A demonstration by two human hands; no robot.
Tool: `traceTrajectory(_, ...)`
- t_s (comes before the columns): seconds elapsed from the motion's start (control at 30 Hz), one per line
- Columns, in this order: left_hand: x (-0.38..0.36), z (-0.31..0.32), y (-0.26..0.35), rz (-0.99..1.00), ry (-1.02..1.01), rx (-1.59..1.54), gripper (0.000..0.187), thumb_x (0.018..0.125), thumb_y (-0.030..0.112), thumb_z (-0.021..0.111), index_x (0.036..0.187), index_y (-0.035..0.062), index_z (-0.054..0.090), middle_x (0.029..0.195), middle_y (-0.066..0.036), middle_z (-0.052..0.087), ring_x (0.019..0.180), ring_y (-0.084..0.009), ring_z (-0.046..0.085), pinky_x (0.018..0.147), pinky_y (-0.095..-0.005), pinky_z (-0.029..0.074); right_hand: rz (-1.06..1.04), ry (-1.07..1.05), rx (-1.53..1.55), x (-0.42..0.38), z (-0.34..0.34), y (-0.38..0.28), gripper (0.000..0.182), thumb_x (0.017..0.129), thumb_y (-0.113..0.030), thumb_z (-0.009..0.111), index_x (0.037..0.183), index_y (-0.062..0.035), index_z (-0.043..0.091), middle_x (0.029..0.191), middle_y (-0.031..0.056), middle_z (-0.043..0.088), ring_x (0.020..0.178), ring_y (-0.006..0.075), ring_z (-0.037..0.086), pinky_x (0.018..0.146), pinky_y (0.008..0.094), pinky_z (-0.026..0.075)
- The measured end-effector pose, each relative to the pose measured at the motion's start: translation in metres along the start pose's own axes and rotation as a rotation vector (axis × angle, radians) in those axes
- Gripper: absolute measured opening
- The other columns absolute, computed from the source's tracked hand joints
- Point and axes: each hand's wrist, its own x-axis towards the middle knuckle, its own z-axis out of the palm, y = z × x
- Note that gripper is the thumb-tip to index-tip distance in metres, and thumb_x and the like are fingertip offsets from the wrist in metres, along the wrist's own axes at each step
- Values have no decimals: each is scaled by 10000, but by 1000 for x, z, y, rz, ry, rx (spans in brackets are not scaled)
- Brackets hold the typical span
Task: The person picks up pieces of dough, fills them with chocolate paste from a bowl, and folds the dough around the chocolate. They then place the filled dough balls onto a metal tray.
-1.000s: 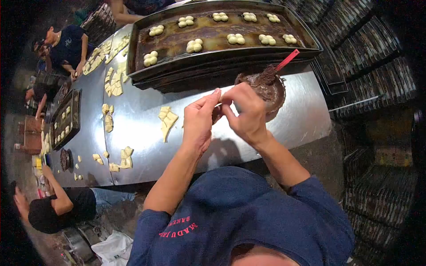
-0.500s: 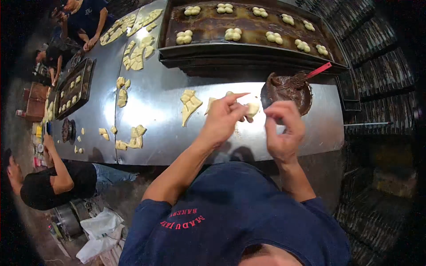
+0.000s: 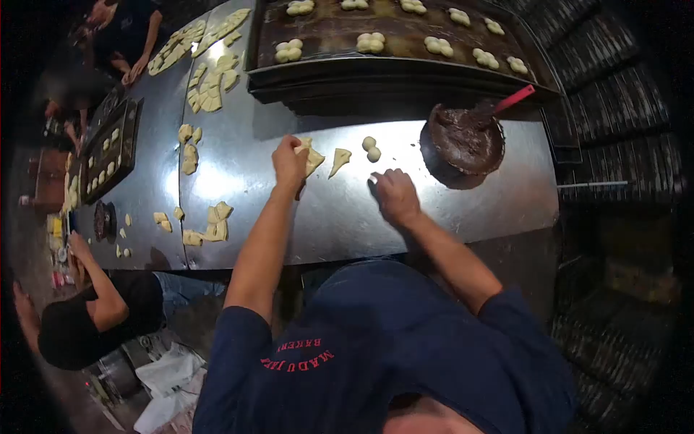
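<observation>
left hand (image 3: 289,165) touches the cut dough (image 3: 314,162) on the shiny table (image 3: 491,206), right hand (image 3: 396,195) is curled near two dough balls (image 3: 373,154), and i can't tell if either is gripping

On the table (image 3: 506,202) before you, your left hand (image 3: 289,168) touches a dough piece (image 3: 314,160); rightward lie a dough scrap (image 3: 340,160), two dough balls (image 3: 371,149) and the bowl (image 3: 452,178), spatula (image 3: 515,99) inside; your right hand (image 3: 397,197) is nearer you than the balls; behind stands the tray (image 3: 329,32), bearing dough clusters (image 3: 370,43).
</observation>
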Motion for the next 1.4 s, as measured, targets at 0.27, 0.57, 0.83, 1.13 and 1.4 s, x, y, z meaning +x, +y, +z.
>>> traceTrajectory(0.27, -34, -63, -131, -318, 328, -186, 282, 805, 101, 701, 1068, 19, 641, 812, -115, 672, 716, -205, 634, 660, -339, 515, 95, 41, 56, -50, -10, -23, 184, 798, -60, 621, 982, -51, 617, 802, 137, 541, 781, 339, 531, 705, 467, 428)
traceTrajectory(0.57, -128, -47, 8, 212, -128, 28, 332, 855, 120, 681, 1173, 29, 649, 1008, -108, 633, 900, -230, 583, 805, -350, 479, 126, 21, 30, -66, -24, 9, 291, 723, -75, 694, 1006, -81, 624, 871, 129, 514, 830, 332, 511, 726, 442, 440)
traceTrajectory(0.83, -148, -32, 2, 218, -59, 185, 304, 838, 92, 694, 1130, 20, 649, 1136, -160, 572, 1019, -348, 550, 896, -411, 466, 134, 120, 56, -28, -18, 23, 235, 731, -24, 679, 952, -51, 605, 849, 140, 542, 821, 342, 528, 715, 460, 440)
traceTrajectory(1.13, -140, -40, 8, 271, -83, 66, 237, 855, 65, 671, 1084, 8, 648, 1019, -160, 596, 935, -341, 597, 841, -404, 487, 133, 30, 90, -31, -16, -4, 153, 763, -49, 693, 872, -36, 587, 866, 142, 539, 852, 345, 528, 756, 440, 447)
traceTrajectory(1.4, -147, -40, -17, 411, -13, 43, 302, 845, 117, 720, 1117, 3, 653, 1107, -182, 598, 984, -353, 581, 869, -407, 483, 564, 46, 334, -62, -32, -42, 179, 779, -76, 707, 948, -19, 689, 906, 153, 640, 870, 307, 624, 785, 373, 503)
